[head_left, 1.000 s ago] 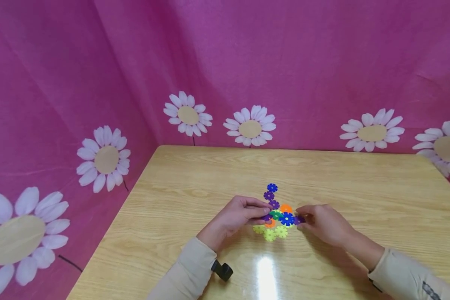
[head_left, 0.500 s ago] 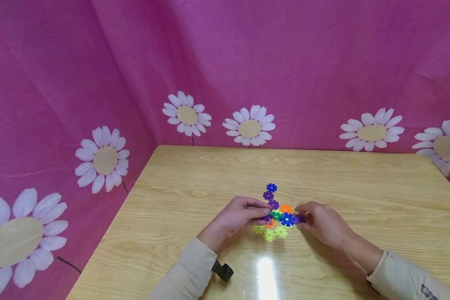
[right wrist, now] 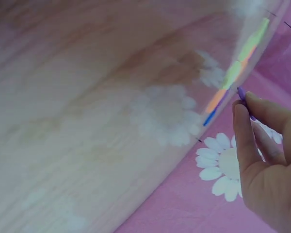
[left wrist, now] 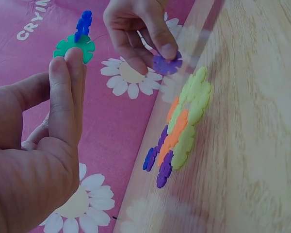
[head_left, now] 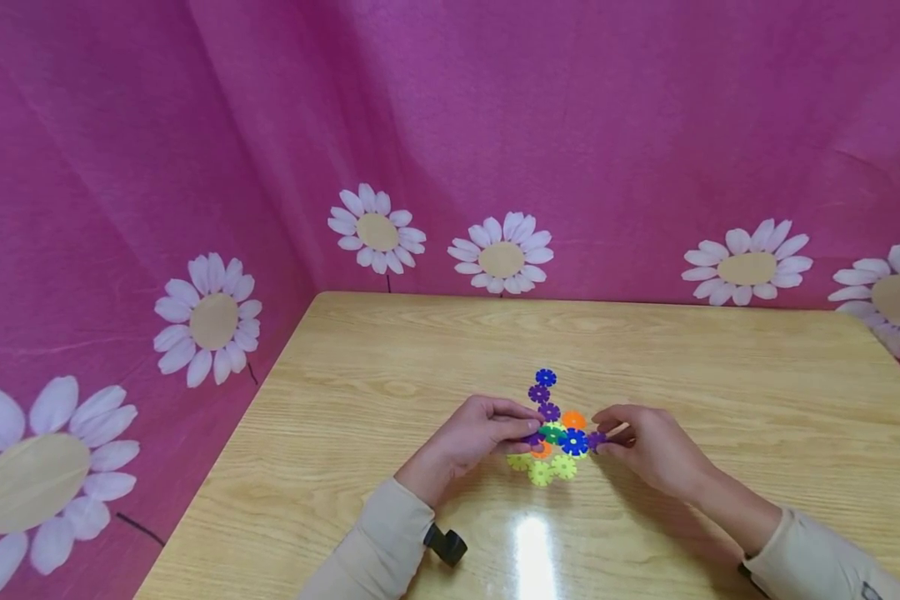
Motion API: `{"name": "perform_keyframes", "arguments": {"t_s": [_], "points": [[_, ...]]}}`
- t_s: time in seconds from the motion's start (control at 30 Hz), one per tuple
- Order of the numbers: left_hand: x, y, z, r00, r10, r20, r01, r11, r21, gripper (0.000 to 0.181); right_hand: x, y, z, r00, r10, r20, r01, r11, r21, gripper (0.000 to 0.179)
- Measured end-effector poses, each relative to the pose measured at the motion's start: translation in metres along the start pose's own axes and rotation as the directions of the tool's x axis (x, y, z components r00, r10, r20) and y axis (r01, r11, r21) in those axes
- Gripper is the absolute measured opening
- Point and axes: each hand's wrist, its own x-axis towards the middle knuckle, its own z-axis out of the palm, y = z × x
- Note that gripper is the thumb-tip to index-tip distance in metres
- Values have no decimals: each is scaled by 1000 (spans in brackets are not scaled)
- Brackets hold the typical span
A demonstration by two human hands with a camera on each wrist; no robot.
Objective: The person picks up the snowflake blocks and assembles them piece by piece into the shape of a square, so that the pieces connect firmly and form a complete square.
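My left hand (head_left: 472, 437) pinches a green notched snowflake disc (left wrist: 63, 47) between thumb and fingers. A blue snowflake disc (left wrist: 84, 24) is slotted edge-on into the green one. From the right, my right hand (head_left: 660, 450) pinches a purple snowflake disc (left wrist: 166, 65) by its edge. That purple disc sits right beside the blue one in the head view, while the left wrist view shows a gap between them. Below both hands, a flat group of joined discs lies on the table: yellow-green discs (head_left: 542, 474), orange discs (head_left: 573, 419), and a purple and blue chain (head_left: 548, 412) pointing away.
The wooden table (head_left: 390, 367) has a glossy top with a bright reflection (head_left: 534, 550) near the front. A pink cloth (head_left: 607, 125) printed with white daisies hangs behind and to the left. A black strap with a small device (head_left: 446, 544) is on the left wrist.
My right fingers have shifted slightly on the purple disc, so more of it shows. The left hand and the discs on the table stay nearly the same.
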Motion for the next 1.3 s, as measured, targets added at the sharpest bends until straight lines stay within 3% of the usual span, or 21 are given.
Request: {"name": "perform_keyframes", "arguments": {"t_s": [0.33,0.53,0.73,0.87,0.97,1.0,1.07,1.3], "points": [[-3,-2,3,1000,11,-1,-11,1000,-5,20,-10,-13,-3,999,-29,-21,31,996,86,20],[-3,-3,1,1000,11,-11,-11,1000,10,19,-17,-21,-11,999,5,-36,4,971,240,13],[-2,-4,-3,1000,8,-13,-8,1000,2,19,-22,-23,-21,992,123,18,-119,898,424,18],[-1,-4,-4,999,8,-31,-7,1000,25,19,-23,-24,-25,981,182,74,-192,802,566,26],[-1,-4,-5,999,12,-39,-11,999,32,18,-24,-28,-26,979,185,89,-197,733,651,31],[-1,-4,-5,999,13,-40,-12,999,31,18,-24,-29,-26,980,182,85,-192,724,663,32],[-1,-4,-5,999,18,-39,-17,1000,24,18,-24,-31,-26,979,191,70,-189,726,661,33],[-2,-3,-4,999,37,-34,-36,999,9,19,-28,-33,-21,991,128,-44,-82,822,563,27]]}}
